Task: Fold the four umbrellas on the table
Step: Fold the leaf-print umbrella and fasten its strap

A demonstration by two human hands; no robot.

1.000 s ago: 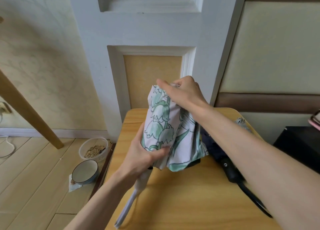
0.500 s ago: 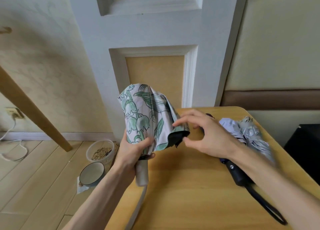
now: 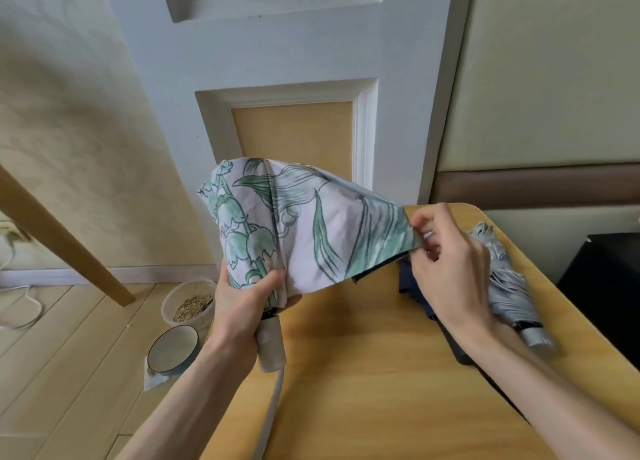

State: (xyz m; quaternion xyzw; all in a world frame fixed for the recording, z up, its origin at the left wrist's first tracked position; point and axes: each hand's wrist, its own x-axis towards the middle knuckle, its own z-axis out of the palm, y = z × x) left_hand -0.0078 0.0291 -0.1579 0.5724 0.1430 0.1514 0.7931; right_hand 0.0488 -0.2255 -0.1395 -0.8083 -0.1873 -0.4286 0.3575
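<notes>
Hiding much of navy umbrella point(image 3: 408, 283), right hand point(image 3: 450, 272) pinching floral umbrella point(image 3: 294, 231) edge

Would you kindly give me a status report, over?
Left hand grips floral umbrella above handle. Right hand pinches canopy edge, stretched sideways. Grey umbrella and navy umbrella on table by right hand, clear of work.

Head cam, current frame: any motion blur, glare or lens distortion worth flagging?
Head view: right forearm and silver umbrella motion-blurred; floral umbrella and left hand sharp; door frame lines lean, wide-angle distortion; light soft, no glare on the table.
</notes>
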